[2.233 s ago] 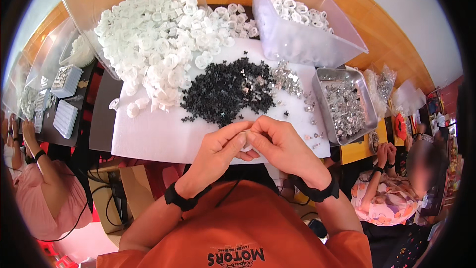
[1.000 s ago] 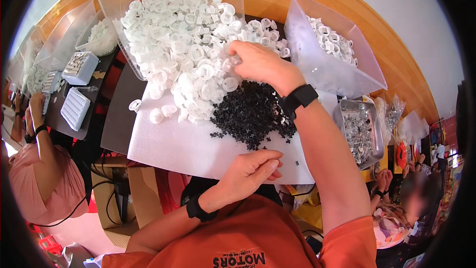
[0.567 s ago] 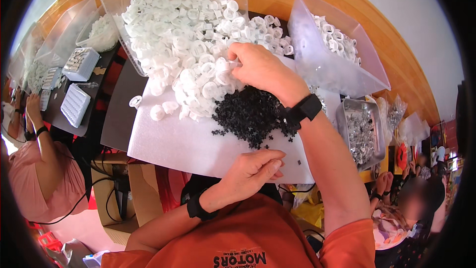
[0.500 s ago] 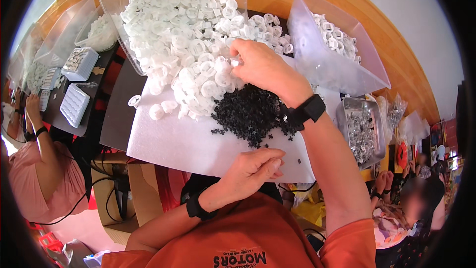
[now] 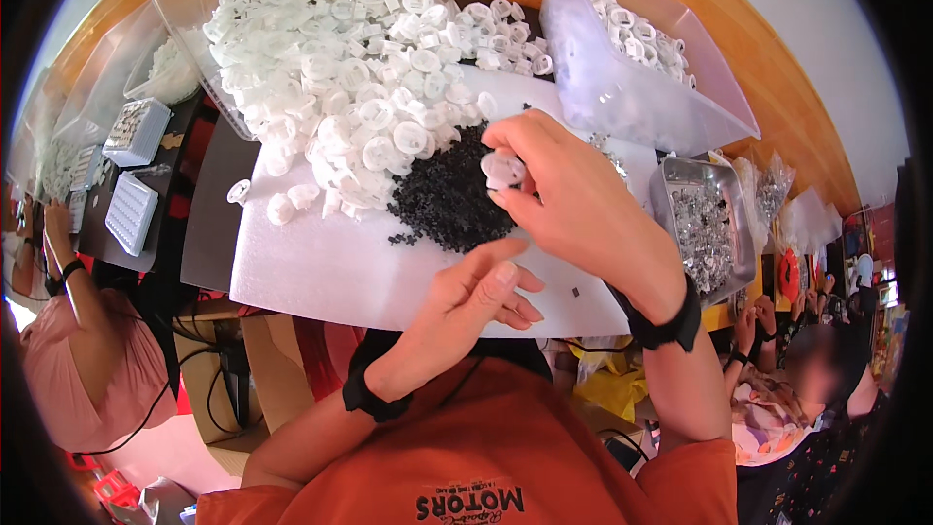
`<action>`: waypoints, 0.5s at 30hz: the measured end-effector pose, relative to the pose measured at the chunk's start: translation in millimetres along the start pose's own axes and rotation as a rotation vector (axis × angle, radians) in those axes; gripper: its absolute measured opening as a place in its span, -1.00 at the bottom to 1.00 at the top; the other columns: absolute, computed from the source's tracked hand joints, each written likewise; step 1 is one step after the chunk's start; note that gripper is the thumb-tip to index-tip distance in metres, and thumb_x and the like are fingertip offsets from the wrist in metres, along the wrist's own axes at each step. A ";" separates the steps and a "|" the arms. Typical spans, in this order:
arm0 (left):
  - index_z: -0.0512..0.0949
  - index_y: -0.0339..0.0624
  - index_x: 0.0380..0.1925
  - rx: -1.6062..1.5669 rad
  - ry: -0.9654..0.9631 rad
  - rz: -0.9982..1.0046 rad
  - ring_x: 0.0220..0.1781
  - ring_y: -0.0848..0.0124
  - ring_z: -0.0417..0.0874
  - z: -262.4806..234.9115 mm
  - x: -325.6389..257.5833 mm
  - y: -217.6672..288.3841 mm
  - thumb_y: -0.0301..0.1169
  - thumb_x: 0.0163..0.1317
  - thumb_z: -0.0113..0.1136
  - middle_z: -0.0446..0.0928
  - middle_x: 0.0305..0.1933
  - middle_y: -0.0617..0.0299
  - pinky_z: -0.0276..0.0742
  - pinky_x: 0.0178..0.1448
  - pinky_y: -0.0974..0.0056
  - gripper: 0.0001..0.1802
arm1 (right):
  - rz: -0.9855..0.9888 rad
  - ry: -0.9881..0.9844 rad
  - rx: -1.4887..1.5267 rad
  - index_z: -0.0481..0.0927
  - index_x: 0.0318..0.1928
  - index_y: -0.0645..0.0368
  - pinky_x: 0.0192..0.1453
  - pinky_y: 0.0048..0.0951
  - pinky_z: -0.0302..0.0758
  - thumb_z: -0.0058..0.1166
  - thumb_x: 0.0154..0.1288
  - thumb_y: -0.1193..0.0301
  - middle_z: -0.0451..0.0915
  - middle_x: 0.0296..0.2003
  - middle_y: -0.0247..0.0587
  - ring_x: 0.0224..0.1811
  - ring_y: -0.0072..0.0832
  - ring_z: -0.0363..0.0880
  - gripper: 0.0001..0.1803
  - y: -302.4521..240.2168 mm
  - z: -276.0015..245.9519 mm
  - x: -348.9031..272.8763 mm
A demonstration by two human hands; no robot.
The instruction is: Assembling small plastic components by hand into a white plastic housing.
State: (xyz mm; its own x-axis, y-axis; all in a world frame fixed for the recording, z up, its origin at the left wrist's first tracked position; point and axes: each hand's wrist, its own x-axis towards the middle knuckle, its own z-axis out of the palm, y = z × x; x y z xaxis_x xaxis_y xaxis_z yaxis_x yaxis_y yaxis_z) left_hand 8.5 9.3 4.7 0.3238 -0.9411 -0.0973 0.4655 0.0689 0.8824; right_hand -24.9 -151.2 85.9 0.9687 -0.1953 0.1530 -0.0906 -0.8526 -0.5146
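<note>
Handling of one white plastic part point(image 5: 502, 171), apparently the current step; seemed to call next for a light, steady pinch.
Gripped it in the right hand point(image 5: 573, 199) between thumb and fingers, over the black pile point(image 5: 442, 192); held the left hand point(image 5: 459, 294) loosely open nearby, with nothing visible in it.

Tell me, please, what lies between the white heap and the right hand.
In the head view, a heap of small black pieces lies between them.

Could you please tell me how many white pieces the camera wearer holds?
1 visible: a white piece in the right hand. None shows in the left hand; more may be hidden.
</note>
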 end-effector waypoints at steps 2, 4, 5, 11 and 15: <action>0.16 -0.35 0.27 -0.092 -0.001 -0.019 -0.15 0.31 0.63 -1.1 2.1 -1.4 -0.09 0.44 -0.20 0.49 -0.06 0.01 0.57 -0.08 0.30 -0.40 | -0.040 0.020 -0.024 0.41 -0.06 0.21 -0.26 -0.36 0.46 0.10 0.06 0.55 0.47 -0.20 -0.10 -0.31 -0.21 0.51 -0.63 0.1 -3.6 -18.0; 0.16 -0.34 0.27 -0.260 0.013 -0.005 -0.14 0.30 0.62 0.6 3.3 1.6 -0.11 0.45 -0.20 0.48 -0.07 0.03 0.57 -0.08 0.30 -0.42 | -0.020 0.024 0.033 0.42 -0.06 0.19 -0.24 -0.34 0.49 0.13 0.04 0.56 0.48 -0.20 -0.11 -0.29 -0.20 0.53 -0.61 -3.5 -1.4 -34.9; 0.19 -0.35 0.25 -0.299 0.023 0.005 -0.14 0.31 0.62 1.3 3.5 2.2 -0.16 0.46 -0.21 0.49 -0.09 0.05 0.57 -0.08 0.30 -0.46 | -0.068 0.026 -0.008 0.42 -0.06 0.17 -0.23 -0.32 0.50 0.14 0.02 0.56 0.49 -0.19 -0.13 -0.26 -0.19 0.53 -0.60 -5.4 1.6 -41.7; 0.31 -0.33 0.18 -0.209 0.057 0.028 -0.15 0.38 0.61 6.0 4.6 1.4 -0.27 0.44 -0.13 0.52 -0.12 0.11 0.57 -0.08 0.31 -0.57 | -0.131 0.066 -0.094 0.41 -0.12 0.17 -0.31 -0.30 0.52 0.14 -0.02 0.53 0.47 -0.21 -0.23 -0.25 -0.21 0.51 -0.62 -7.6 6.9 -69.1; 0.37 -0.32 0.16 -0.148 0.125 0.060 -0.12 0.39 0.61 5.8 4.6 1.6 -0.37 0.36 0.03 0.53 -0.02 0.12 0.56 -0.04 0.33 -0.58 | 0.086 0.129 0.277 0.45 -0.11 0.22 -0.26 -0.50 0.44 0.12 0.13 0.55 0.53 -0.26 -0.29 -0.28 -0.48 0.50 -0.72 5.1 0.2 -85.7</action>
State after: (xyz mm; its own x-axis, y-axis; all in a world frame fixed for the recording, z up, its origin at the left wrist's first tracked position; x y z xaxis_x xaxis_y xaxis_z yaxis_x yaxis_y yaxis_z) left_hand 5.9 3.1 8.4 0.4496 -0.8863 -0.1110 0.5550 0.1798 0.8122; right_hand -108.4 -138.7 70.0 0.9212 -0.3362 0.1958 -0.0875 -0.6693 -0.7378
